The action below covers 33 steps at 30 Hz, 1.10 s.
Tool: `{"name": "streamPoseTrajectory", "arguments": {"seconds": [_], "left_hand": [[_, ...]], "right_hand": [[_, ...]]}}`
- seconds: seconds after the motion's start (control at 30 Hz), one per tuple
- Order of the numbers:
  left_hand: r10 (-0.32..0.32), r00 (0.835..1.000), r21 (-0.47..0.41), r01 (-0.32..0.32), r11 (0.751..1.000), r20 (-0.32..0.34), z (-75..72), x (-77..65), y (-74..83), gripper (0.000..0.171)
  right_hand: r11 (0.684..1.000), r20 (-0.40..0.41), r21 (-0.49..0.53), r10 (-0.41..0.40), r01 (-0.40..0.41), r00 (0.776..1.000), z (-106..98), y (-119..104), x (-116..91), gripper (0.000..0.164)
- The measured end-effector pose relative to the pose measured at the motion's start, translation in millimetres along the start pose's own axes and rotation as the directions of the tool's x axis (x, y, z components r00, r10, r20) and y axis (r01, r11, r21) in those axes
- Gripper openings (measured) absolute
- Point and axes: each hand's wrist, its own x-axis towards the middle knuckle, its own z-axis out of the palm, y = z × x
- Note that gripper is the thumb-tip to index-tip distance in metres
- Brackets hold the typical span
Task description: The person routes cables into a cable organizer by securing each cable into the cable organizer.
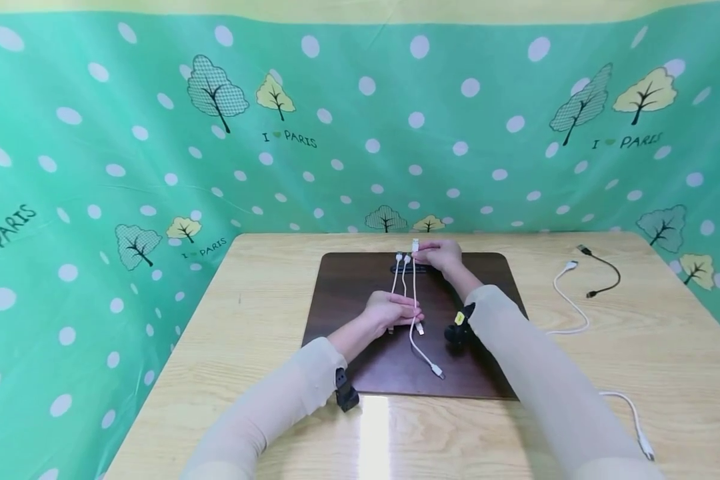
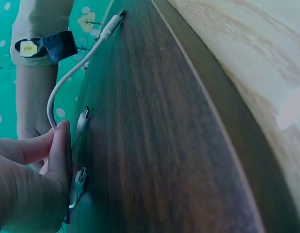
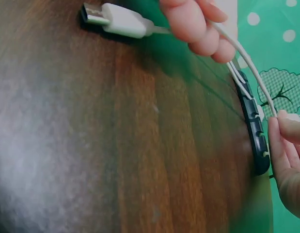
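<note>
My left hand (image 1: 391,310) pinches a white USB cable (image 1: 415,287) partway along its length, above the dark wooden board (image 1: 366,360). Its lower end curves down past the hand to a small plug. Up at the board's far edge, my right hand (image 1: 441,255) pinches the same cable just below its USB-A plug (image 1: 416,245). Right below that hand lies a black cable clip strip (image 3: 259,145) with several slots. Two more white cables (image 1: 394,277) run from the strip toward me, passing under the left hand; their small plugs (image 2: 79,177) rest low on the board.
On the table's right side lie a white cable (image 1: 570,307), a short black cable (image 1: 615,270) and another white cable (image 1: 635,417) near my right sleeve. A green dotted curtain (image 1: 360,133) hangs behind the wooden table (image 1: 258,320).
</note>
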Motion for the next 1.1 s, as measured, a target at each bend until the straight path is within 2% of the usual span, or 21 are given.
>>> {"name": "streamPoseTrajectory", "arguments": {"seconds": [0.03, 0.13, 0.3, 0.47, 0.67, 0.77, 0.9, 1.1], "left_hand": [[-0.001, 1.000, 0.003, 0.001, 1.000, -0.004, -0.2, 0.0, -0.3, 0.029], [-0.010, 1.000, 0.008, 0.011, 1.000, -0.014, -0.8, 0.9, -1.0, 0.028], [0.002, 1.000, 0.031, -0.001, 1.000, -0.030, -1.1, 2.0, -2.2, 0.028], [0.003, 0.999, 0.057, 0.000, 0.998, -0.051, 0.2, 1.4, -1.3, 0.027], [-0.065, 0.994, 0.116, 0.075, 0.990, -0.084, -5.5, 1.6, 6.0, 0.023], [-0.079, 0.993, 0.151, 0.092, 0.984, -0.087, -8.7, 2.4, 9.4, 0.021], [-0.076, 0.994, 0.198, 0.089, 0.976, -0.076, -8.0, 2.5, 13.5, 0.020], [-0.037, 0.996, 0.266, 0.058, 0.962, -0.084, 0.5, 4.6, 15.7, 0.018]], "right_hand": [[1.000, -0.001, -0.008, -0.012, 0.012, 1.000, 0.9, 0.7, -0.1, 0.038], [0.990, -0.010, -0.126, -0.065, 0.064, 0.998, 2.7, 2.3, -0.4, 0.035], [0.933, -0.016, -0.334, -0.145, 0.131, 0.989, 2.8, 5.8, 2.3, 0.030], [0.921, -0.019, -0.365, -0.153, 0.136, 0.988, 3.3, 7.5, 3.7, 0.028], [0.887, -0.022, -0.441, -0.162, 0.136, 0.987, 7.4, 3.7, 1.1, 0.026], [0.876, -0.040, -0.466, -0.166, 0.128, 0.985, 10.4, 1.2, 0.1, 0.023], [0.864, -0.074, -0.490, -0.176, 0.118, 0.982, 15.4, -1.7, -0.4, 0.019], [0.835, -0.105, -0.532, -0.225, 0.136, 0.969, 21.4, -2.2, -3.0, 0.014]]}}
